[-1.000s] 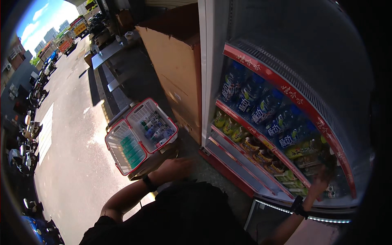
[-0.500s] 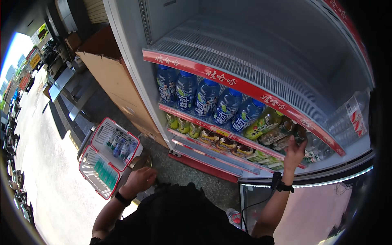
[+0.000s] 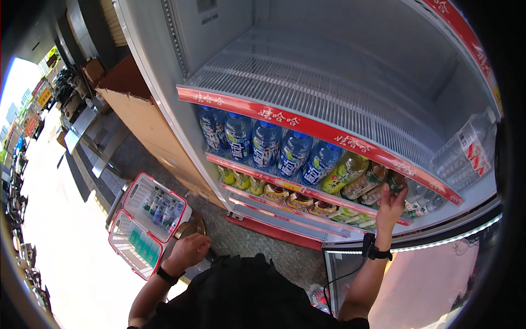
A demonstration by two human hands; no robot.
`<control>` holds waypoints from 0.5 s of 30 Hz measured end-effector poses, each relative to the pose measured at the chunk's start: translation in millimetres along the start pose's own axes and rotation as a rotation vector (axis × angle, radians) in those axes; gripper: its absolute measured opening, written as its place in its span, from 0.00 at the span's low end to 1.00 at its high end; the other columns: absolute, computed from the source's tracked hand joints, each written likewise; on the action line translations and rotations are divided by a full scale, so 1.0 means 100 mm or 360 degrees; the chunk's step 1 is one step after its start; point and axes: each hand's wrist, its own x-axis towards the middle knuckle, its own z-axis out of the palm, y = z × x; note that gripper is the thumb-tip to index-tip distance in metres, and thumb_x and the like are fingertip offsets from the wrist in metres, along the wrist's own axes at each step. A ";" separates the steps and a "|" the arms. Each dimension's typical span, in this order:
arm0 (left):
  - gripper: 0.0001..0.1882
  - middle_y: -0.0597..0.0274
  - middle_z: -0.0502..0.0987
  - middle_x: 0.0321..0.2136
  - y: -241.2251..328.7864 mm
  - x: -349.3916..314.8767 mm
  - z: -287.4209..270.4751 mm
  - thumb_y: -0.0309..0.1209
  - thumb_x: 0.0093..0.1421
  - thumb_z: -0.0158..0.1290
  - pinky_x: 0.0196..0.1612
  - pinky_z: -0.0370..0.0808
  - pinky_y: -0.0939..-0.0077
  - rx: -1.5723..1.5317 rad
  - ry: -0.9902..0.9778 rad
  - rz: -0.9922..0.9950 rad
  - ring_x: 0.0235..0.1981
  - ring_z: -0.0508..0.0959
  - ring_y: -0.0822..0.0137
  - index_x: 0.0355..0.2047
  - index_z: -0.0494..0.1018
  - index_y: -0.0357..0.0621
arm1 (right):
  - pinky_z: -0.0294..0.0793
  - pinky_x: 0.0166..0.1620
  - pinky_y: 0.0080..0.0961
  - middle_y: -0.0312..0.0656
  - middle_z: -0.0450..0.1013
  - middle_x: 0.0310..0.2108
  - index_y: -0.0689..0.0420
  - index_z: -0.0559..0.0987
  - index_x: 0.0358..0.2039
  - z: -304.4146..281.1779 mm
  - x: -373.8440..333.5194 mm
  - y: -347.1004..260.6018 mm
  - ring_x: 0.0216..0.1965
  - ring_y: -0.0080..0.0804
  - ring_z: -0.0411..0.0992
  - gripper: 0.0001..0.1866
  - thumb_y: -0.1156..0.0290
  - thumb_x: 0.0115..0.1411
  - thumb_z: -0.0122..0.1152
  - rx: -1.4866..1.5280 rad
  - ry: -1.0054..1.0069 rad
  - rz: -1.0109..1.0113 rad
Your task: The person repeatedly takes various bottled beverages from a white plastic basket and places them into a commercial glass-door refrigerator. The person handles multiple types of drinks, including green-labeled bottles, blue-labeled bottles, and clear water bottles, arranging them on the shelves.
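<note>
My right hand (image 3: pixel 391 213) reaches into an upright drinks fridge, thumb and fingers around the near end of a dark bottle (image 3: pixel 396 180) on the shelf under the top rack. Part of that bottle is hidden by the red shelf strip and my fingers. To its left lie brown-tinted bottles (image 3: pixel 362 183) and a yellow-green bottle (image 3: pixel 344 172); clear bottles (image 3: pixel 424 205) are on its right. My left hand (image 3: pixel 189 252) is closed in a loose curl in front of my body, near the shopping basket, with nothing visible in it.
A red-rimmed white shopping basket (image 3: pixel 185 222) holds bottles and green items. Several blue bottles (image 3: pixel 266 145) stand in the fridge's row. Large clear bottles (image 3: pixel 463 148) lie on the upper rack (image 3: pixel 307 74). A cardboard box (image 3: pixel 159 140) flanks the fridge; its open door (image 3: pixel 422 279) is at right.
The view has shifted, so the fridge sits slightly more to the left and lower. My right hand stays at the dark bottle; my left hand remains curled near the basket.
</note>
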 end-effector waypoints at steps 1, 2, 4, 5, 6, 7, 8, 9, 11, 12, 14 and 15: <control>0.06 0.57 0.81 0.33 0.01 -0.01 -0.01 0.32 0.64 0.58 0.35 0.81 0.56 0.0010 -0.0009 -0.0017 0.33 0.84 0.50 0.40 0.81 0.46 | 0.65 0.27 0.19 0.36 0.75 0.34 0.63 0.67 0.67 0.01 -0.01 0.03 0.23 0.16 0.64 0.31 0.62 0.71 0.67 -0.0028 -0.0007 -0.0015; 0.06 0.57 0.81 0.33 0.04 0.00 -0.03 0.32 0.64 0.59 0.35 0.81 0.57 0.0014 -0.0021 -0.0026 0.33 0.84 0.50 0.40 0.81 0.47 | 0.65 0.28 0.19 0.36 0.75 0.34 0.63 0.67 0.67 -0.01 -0.01 0.07 0.23 0.16 0.64 0.31 0.62 0.72 0.66 -0.0065 -0.0009 -0.0034; 0.06 0.58 0.81 0.32 0.06 0.04 -0.04 0.32 0.64 0.59 0.34 0.81 0.57 0.0020 -0.0031 -0.0017 0.33 0.84 0.51 0.40 0.82 0.47 | 0.65 0.28 0.19 0.36 0.75 0.34 0.63 0.67 0.67 -0.04 0.01 0.08 0.23 0.16 0.64 0.31 0.62 0.72 0.66 -0.0118 0.0003 -0.0060; 0.06 0.58 0.81 0.32 0.06 0.03 -0.04 0.32 0.64 0.59 0.34 0.81 0.57 0.0023 -0.0032 -0.0008 0.32 0.84 0.51 0.40 0.82 0.47 | 0.65 0.28 0.19 0.36 0.75 0.35 0.63 0.67 0.67 -0.03 0.00 0.05 0.23 0.16 0.63 0.31 0.61 0.72 0.66 -0.0132 0.0007 -0.0062; 0.06 0.58 0.81 0.32 0.06 0.03 -0.04 0.32 0.65 0.59 0.34 0.81 0.57 0.0026 -0.0033 0.0000 0.32 0.84 0.51 0.40 0.82 0.47 | 0.65 0.29 0.19 0.37 0.75 0.35 0.63 0.67 0.67 -0.02 0.00 0.04 0.24 0.16 0.63 0.30 0.61 0.72 0.66 -0.0146 0.0012 -0.0064; 0.06 0.58 0.81 0.32 0.05 0.04 -0.03 0.32 0.64 0.59 0.34 0.81 0.57 0.0043 -0.0013 0.0016 0.32 0.84 0.51 0.39 0.82 0.47 | 0.65 0.29 0.19 0.37 0.75 0.35 0.63 0.67 0.67 -0.03 0.00 0.04 0.24 0.16 0.63 0.31 0.61 0.72 0.66 -0.0142 0.0007 -0.0056; 0.06 0.58 0.81 0.32 0.05 0.03 -0.01 0.32 0.64 0.59 0.34 0.81 0.56 0.0057 0.0002 0.0026 0.32 0.84 0.51 0.39 0.82 0.47 | 0.65 0.29 0.19 0.37 0.75 0.35 0.63 0.67 0.67 -0.03 0.00 0.04 0.24 0.16 0.63 0.31 0.61 0.72 0.66 -0.0142 -0.0003 -0.0044; 0.06 0.59 0.81 0.32 0.04 0.02 0.00 0.32 0.64 0.59 0.34 0.81 0.56 0.0071 0.0017 0.0037 0.32 0.84 0.51 0.39 0.82 0.48 | 0.65 0.29 0.19 0.37 0.76 0.35 0.63 0.67 0.67 -0.04 -0.01 0.04 0.24 0.15 0.63 0.31 0.61 0.72 0.66 -0.0142 -0.0012 -0.0031; 0.05 0.59 0.81 0.31 0.06 0.03 -0.01 0.32 0.64 0.60 0.34 0.81 0.57 0.0078 0.0029 0.0040 0.32 0.84 0.52 0.39 0.82 0.48 | 0.65 0.30 0.18 0.36 0.76 0.36 0.63 0.67 0.67 -0.02 0.00 0.06 0.25 0.15 0.63 0.31 0.61 0.72 0.66 -0.0121 -0.0017 -0.0022; 0.05 0.59 0.81 0.31 0.06 0.04 -0.01 0.31 0.64 0.60 0.34 0.81 0.57 0.0080 0.0035 0.0046 0.32 0.84 0.52 0.39 0.82 0.48 | 0.65 0.30 0.18 0.36 0.76 0.36 0.63 0.67 0.67 -0.02 0.01 0.06 0.25 0.15 0.63 0.30 0.61 0.72 0.66 -0.0114 -0.0017 -0.0018; 0.05 0.60 0.81 0.31 0.09 0.03 0.00 0.31 0.63 0.61 0.34 0.82 0.58 0.0060 0.0031 0.0032 0.32 0.85 0.53 0.38 0.82 0.48 | 0.65 0.30 0.17 0.36 0.76 0.37 0.63 0.67 0.66 -0.03 0.00 0.02 0.25 0.15 0.64 0.30 0.61 0.72 0.66 -0.0122 -0.0007 -0.0040; 0.05 0.60 0.81 0.31 0.10 0.03 0.00 0.31 0.63 0.61 0.34 0.82 0.59 0.0052 0.0030 0.0026 0.32 0.85 0.53 0.38 0.82 0.48 | 0.65 0.30 0.17 0.36 0.76 0.37 0.63 0.67 0.66 -0.03 -0.01 0.00 0.25 0.15 0.64 0.30 0.61 0.72 0.66 -0.0124 -0.0001 -0.0052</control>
